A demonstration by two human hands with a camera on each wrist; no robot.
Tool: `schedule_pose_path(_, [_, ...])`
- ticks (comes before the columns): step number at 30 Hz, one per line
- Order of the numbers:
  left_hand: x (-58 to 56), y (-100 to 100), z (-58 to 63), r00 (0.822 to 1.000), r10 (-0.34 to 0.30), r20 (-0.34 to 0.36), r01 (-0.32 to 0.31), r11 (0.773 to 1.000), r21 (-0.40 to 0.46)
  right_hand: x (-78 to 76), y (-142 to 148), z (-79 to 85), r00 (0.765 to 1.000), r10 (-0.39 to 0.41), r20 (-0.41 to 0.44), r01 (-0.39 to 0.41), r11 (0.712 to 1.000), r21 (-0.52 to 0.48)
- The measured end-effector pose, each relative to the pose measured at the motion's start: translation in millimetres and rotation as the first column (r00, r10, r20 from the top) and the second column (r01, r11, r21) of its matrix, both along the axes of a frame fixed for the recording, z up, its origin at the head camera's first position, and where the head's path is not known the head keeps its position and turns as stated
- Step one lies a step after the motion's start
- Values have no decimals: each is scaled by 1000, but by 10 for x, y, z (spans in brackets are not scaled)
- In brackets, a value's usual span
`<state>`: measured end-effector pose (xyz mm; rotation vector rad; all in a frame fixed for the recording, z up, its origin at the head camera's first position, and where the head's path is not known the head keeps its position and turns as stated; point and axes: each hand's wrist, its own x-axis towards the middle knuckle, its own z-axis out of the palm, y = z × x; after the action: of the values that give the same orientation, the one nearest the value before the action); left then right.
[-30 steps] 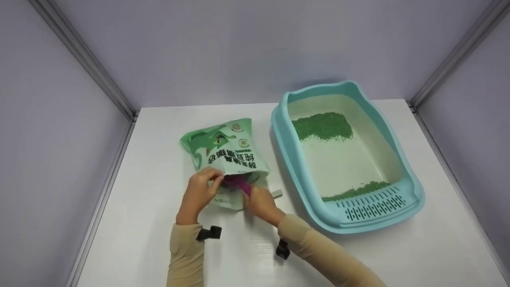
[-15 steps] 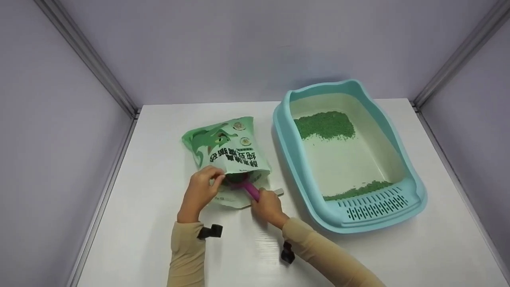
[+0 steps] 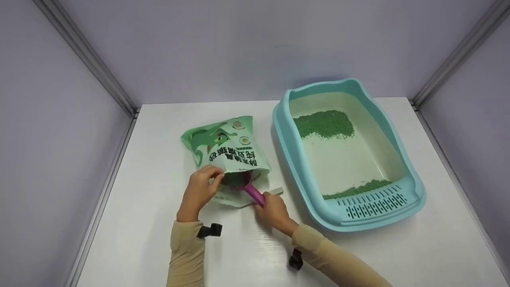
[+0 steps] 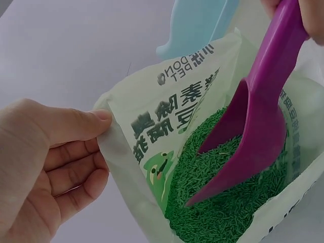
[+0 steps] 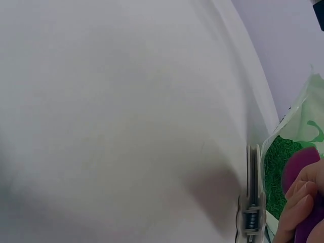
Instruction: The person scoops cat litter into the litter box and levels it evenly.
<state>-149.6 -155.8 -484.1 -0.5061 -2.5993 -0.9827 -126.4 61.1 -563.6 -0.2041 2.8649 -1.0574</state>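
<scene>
A green-and-white cat litter bag [image 3: 233, 147] lies on the table, its mouth facing me. My left hand [image 3: 202, 189] pinches the edge of that mouth between thumb and fingers and holds it apart. My right hand [image 3: 275, 211] grips the handle of a purple scoop [image 4: 258, 131]. The scoop's blade is inside the bag, its tip down at the green pellets [image 4: 217, 177]. In the right wrist view, curled fingers [image 5: 298, 207] wrap the purple handle, and part of the scoop is cut off by the frame.
A blue litter box [image 3: 293, 159] stands right of the bag, with green pellets heaped at its far end and along its near grate. A spring clip [image 5: 250, 217] lies beside the bag's mouth. White table surface [image 3: 239, 255] extends in front; walls rise around it.
My right hand has moved down and to the right, drawing the scoop partly back, so more of its handle shows outside the bag. My left hand keeps its place on the bag's edge.
</scene>
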Motion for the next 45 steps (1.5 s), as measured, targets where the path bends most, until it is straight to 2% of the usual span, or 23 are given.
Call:
schedule_pose_path(9, [5, 8, -1, 1000, 8, 4, -8, 1000, -3, 233, 255, -16, 999, 29, -16, -30, 997, -75])
schedule_pose_path(16, [-1, 8, -3, 1000, 5, 13, -5, 1000, 12, 386, 439, 39, 999, 39, 18, -37, 994, -102])
schedule_pose_path(24, [-8, 8, -2, 999, 18, 28, -18, 1000, 10, 415, 534, 89, 998, 49, -45, -51, 998, -31])
schedule_pose_path(35, [-8, 4, -30, 1000, 6, -4, -6, 1000, 11, 469, 617, 171, 995, 91, -28, -92, 995, -33])
schedule_pose_path(45, [-4, 1, -14, 1000, 5, 6, -5, 1000, 8, 526, 741, 368, 989, 142, -40, -142, 990, 14])
